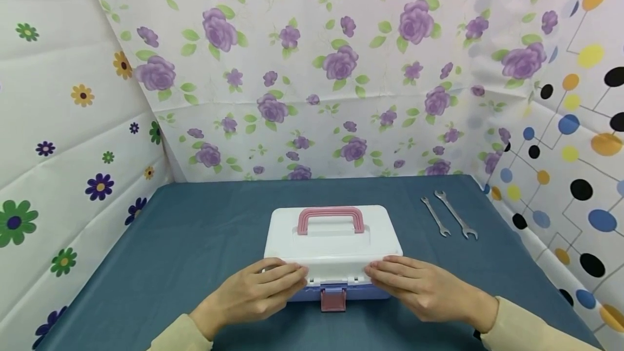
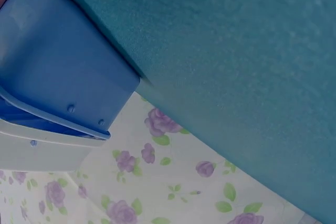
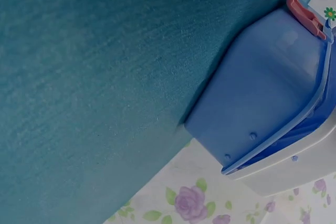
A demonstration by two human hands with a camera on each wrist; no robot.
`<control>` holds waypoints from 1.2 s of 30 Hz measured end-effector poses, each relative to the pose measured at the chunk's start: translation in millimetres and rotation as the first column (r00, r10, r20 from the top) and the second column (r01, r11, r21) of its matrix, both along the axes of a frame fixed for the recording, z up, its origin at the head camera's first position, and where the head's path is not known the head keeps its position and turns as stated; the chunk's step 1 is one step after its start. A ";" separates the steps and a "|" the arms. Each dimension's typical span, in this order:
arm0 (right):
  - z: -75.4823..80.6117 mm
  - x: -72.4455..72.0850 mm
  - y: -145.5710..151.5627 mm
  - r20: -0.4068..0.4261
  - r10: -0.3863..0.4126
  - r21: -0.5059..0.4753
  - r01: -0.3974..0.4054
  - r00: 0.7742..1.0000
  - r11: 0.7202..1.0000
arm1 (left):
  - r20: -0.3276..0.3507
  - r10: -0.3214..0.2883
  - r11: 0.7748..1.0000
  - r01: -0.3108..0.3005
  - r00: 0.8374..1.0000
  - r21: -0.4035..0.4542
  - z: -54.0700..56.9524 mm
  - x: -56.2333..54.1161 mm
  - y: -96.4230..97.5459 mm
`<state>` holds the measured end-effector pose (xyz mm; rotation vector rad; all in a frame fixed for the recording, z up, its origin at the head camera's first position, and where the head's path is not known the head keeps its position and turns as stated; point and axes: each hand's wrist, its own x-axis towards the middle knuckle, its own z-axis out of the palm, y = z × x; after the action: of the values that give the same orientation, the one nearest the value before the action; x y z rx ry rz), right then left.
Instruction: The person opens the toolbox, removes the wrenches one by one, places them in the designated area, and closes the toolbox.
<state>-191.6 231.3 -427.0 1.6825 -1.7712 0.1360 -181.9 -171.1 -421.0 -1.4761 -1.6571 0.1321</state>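
Observation:
A white-lidded toolbox point(image 1: 336, 272) with a pink carry handle point(image 1: 331, 212) sits on the table in the head view. Its pink front latch point(image 1: 333, 300) hangs down, off the lid. My left hand point(image 1: 258, 290) lays its fingers on the lid's front left corner. At the front right corner, the fingers of my right hand point(image 1: 424, 288) rest on the lid in the same way; both thumbs are hidden. In the left wrist view a narrow gap shows between the blue base point(image 2: 63, 51) and the lid; the right wrist view has a similar gap above the base point(image 3: 257, 87).
Two metal open-end wrenches, a shorter wrench point(image 1: 435, 216) and a longer wrench point(image 1: 455, 214), lie right of the toolbox. The table point(image 1: 205, 232) has a dark blue cover. Patterned cloth point(image 1: 312, 69) hangs behind and on both sides.

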 end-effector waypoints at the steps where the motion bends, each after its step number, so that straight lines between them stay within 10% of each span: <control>1: -0.4 0.3 -0.2 -0.004 0.000 -0.001 0.000 1.000 1.000 | -0.003 0.000 1.000 0.000 1.000 -0.001 -0.3 0.2 0.1; 36: -16.3 7.2 -4.1 -0.044 -0.032 -0.001 0.032 0.999 0.999 | 0.049 -0.054 0.993 0.049 0.997 0.104 -0.9 -3.0 -4.0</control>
<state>-184.4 227.2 -443.3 1.6438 -1.7641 0.0849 -184.9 -175.1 -421.9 -1.4537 -1.6410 -0.0196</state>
